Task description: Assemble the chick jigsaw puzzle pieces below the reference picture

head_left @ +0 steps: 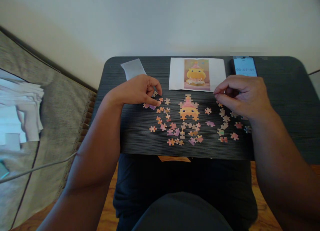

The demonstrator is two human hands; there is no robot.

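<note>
Puzzle partly joined on the table, below the print.
Left hand reaches over loose pieces, thumb and forefinger apart; right hand pinches near the print's corner, on what I cannot tell.

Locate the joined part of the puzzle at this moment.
In the head view, the joined puzzle part lies near the middle of the table, on the near side of the printed sheet, between the left hand and the right hand.
</note>
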